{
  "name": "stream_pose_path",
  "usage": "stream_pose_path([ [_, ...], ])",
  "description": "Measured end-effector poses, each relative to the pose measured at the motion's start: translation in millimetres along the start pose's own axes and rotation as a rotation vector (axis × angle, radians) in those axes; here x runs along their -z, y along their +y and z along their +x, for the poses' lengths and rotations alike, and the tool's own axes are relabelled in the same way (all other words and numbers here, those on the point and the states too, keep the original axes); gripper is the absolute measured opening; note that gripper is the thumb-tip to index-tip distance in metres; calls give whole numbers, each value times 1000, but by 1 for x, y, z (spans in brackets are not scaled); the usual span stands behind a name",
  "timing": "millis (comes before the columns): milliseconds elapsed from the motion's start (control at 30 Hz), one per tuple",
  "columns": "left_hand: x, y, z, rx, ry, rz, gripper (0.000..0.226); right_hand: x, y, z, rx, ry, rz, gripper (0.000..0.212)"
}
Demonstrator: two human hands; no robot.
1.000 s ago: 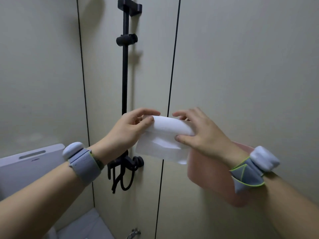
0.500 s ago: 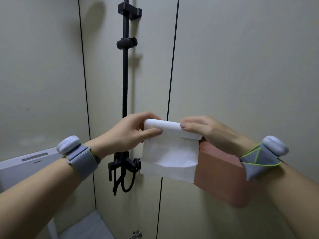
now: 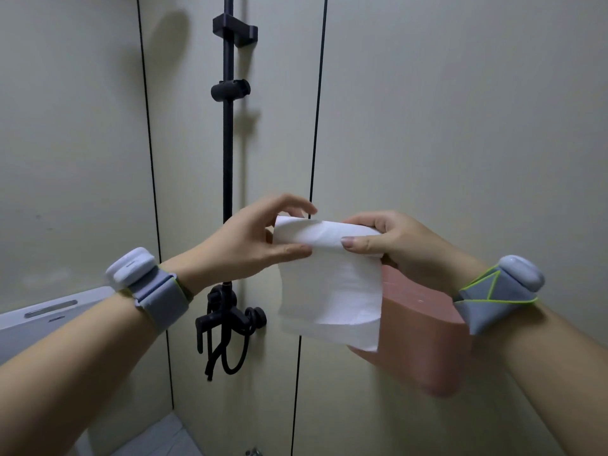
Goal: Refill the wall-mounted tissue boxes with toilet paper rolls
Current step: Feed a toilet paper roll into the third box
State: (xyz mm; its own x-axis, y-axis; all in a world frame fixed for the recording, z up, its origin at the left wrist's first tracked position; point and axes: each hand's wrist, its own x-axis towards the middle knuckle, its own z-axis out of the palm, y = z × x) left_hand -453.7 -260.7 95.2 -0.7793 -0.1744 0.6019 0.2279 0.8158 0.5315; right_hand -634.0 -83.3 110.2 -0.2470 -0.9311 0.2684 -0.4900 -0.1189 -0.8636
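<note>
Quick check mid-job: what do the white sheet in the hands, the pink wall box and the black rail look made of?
White sheet: thin soft tissue paper, matte; it creases and drapes limply below the fingers. Pink wall box: probably moulded plastic, smooth satin surface, rounded lower corner. Black rail: likely matte-coated metal, a slim rigid tube with brackets; the coating hides the base material.

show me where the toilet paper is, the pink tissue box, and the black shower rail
toilet paper point(image 3: 332, 291): head view, on the sheet hanging down.
pink tissue box point(image 3: 424, 327): head view, on its front face.
black shower rail point(image 3: 227, 153): head view, on the upright bar below the slider.
</note>
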Motion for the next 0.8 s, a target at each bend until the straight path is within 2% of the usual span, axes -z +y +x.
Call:
stream_pose_path([
  [67, -1, -1, 1, -72, 16, 102, 37, 0, -1, -2, -1, 9, -6, 36],
  [133, -1, -2, 3, -77, 77, 156, 31, -1, -3, -4, 51, 81, -165, 32],
  [200, -1, -2, 6, 9, 117, 105, 27, -2, -7, -4, 139, 163, -382, 33],
  [267, -2, 2, 10, 155, 106, -68, 27, -2, -11, -2, 203, 222, -486, 26],
  [367, -6, 4, 15, 245, 107, -275, 21, 0, -16, -1, 164, 250, -300, 15],
  [433, -6, 6, 16, 175, 97, -262, 19, 4, -17, -1, 90, 251, -118, 16],
  [533, -8, 11, 18, 53, 39, -179, 33, 10, -15, -5, 40, 226, 19, 13],
  [667, -11, 10, 29, 51, 108, -198, 32, 17, -15, -10, 167, 232, -248, 41],
  [800, -20, 16, 53, 49, 131, -229, 33, 36, -17, -5, 206, 342, -369, 44],
])
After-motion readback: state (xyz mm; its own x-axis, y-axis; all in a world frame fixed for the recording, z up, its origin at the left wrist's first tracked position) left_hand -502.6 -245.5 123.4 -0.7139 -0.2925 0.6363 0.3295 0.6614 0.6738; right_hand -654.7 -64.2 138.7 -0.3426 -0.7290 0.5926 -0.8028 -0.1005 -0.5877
